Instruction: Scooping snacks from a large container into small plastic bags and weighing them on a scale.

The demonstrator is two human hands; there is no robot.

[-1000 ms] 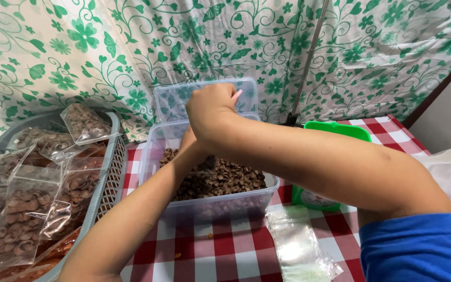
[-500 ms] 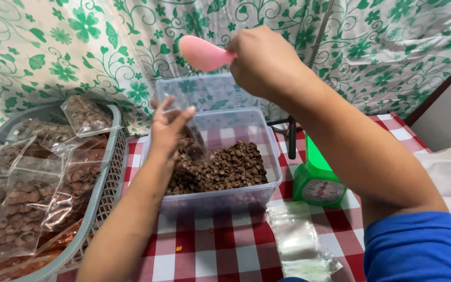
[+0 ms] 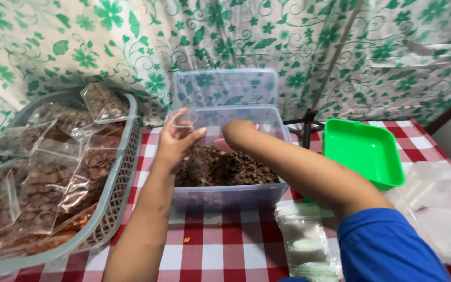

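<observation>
I am seeing my left hand (image 3: pixel 176 138) pinching a small clear bag (image 3: pixel 197 156) open over the clear tub (image 3: pixel 225 193) of brown chips (image 3: pixel 225 167) at the tabletop's (image 3: pixel 204 250) middle. My right hand (image 3: pixel 238 133) is dipping into the tub — its grip I cannot tell. A gray basket (image 3: pixel 108 219) of filled bags is crowding the left; a green tray (image 3: pixel 364 151) and a bag stack (image 3: pixel 304 245) are sitting right.

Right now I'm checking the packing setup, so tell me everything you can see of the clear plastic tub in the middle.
The clear plastic tub is a rectangular, see-through box standing upright on the red-and-white checked tablecloth. Its clear lid stands open behind it against the green-flowered sheet. It is partly filled with small brown pieces. The left hand holds a small clear bag over it, and the right hand reaches inside.
</observation>
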